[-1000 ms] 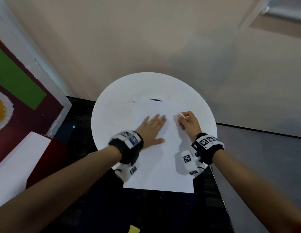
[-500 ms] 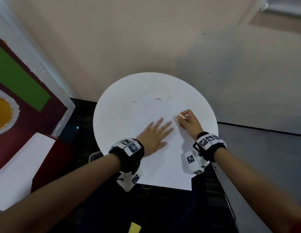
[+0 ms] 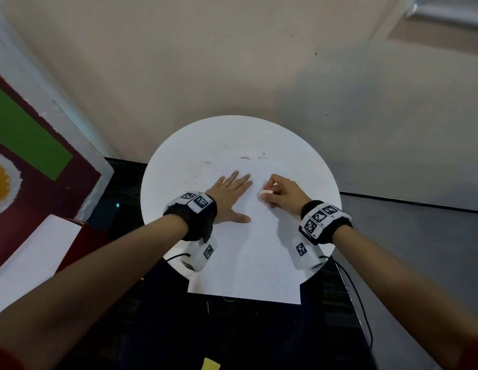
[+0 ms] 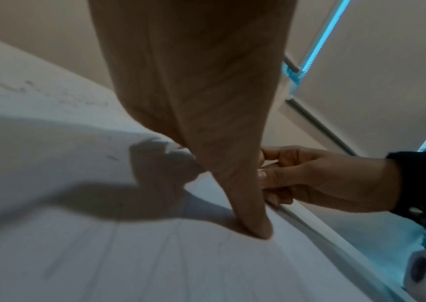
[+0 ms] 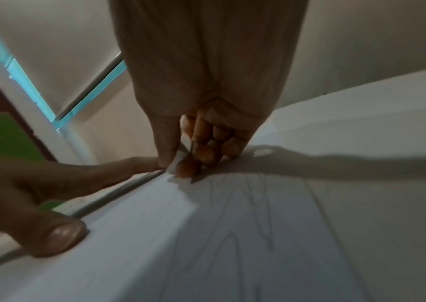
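Observation:
A white sheet of paper (image 3: 248, 263) lies on a round white table (image 3: 179, 161), its near edge hanging over the table's front. My left hand (image 3: 229, 193) lies flat on the paper with fingers spread, pressing it down. My right hand (image 3: 280, 193) pinches a small white eraser (image 3: 265, 193) between thumb and fingers and holds it against the paper, just right of my left fingertips. In the right wrist view the eraser (image 5: 182, 153) touches the paper (image 5: 232, 235), which carries faint pencil lines. The left wrist view shows my left thumb (image 4: 248, 214) pressed on the sheet.
Dark specks and a short dark mark (image 3: 245, 157) lie on the table beyond the paper. A painted board (image 3: 32, 156) in maroon, green and yellow leans at the left, with a red and white box (image 3: 32, 252) below it. Beige wall behind, dark floor beneath, black cables (image 3: 352, 289) at right.
My right hand has slid the eraser toward me and leftward across the paper. My left hand stays flat on the sheet. The dark mark beyond the paper looks fainter.

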Available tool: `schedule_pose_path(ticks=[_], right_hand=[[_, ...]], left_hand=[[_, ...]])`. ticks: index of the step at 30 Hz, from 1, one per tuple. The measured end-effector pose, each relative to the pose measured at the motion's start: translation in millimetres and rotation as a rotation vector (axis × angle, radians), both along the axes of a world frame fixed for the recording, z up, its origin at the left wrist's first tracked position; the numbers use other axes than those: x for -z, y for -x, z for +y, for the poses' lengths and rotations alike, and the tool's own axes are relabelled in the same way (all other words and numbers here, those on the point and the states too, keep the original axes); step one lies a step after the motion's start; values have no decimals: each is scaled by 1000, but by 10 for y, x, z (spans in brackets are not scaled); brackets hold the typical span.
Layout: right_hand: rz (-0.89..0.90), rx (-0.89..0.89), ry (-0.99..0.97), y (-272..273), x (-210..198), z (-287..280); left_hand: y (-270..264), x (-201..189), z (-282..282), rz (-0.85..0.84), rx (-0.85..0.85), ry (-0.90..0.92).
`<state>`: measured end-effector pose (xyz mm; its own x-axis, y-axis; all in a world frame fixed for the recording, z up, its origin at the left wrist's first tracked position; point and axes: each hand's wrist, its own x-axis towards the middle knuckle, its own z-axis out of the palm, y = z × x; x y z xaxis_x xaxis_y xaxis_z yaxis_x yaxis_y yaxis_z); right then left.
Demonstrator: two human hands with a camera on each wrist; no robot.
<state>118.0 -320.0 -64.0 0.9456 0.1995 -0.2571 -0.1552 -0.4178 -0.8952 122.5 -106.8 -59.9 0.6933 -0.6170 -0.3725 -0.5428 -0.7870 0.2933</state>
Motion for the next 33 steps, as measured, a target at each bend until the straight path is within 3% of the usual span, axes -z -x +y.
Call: schedule_pose_path(ticks=[3, 7, 11, 16, 21, 25, 30, 33], right_hand=[[-51, -50, 94, -13, 12, 55], [49, -234, 68, 77, -39, 38], [-131, -109, 177, -90, -23, 84], [-9, -291, 178, 48, -68, 72], [-173, -182, 288, -92, -68, 85], [-58, -318, 243, 99, -87, 56], [-135, -131, 243, -33, -15, 14], [-36, -258, 212, 135, -62, -4]], left_hand=[[-30, 104, -24, 11, -62, 32], [18, 210, -84, -69, -125, 70], [30, 198, -107, -68, -130, 52], [42, 206, -163, -42, -177, 65], [37, 204, -198, -32, -193, 51], [35, 164, -211, -28, -191, 38], [41, 126, -213, -8, -183, 7], [48, 133, -225, -8, -195, 7]])
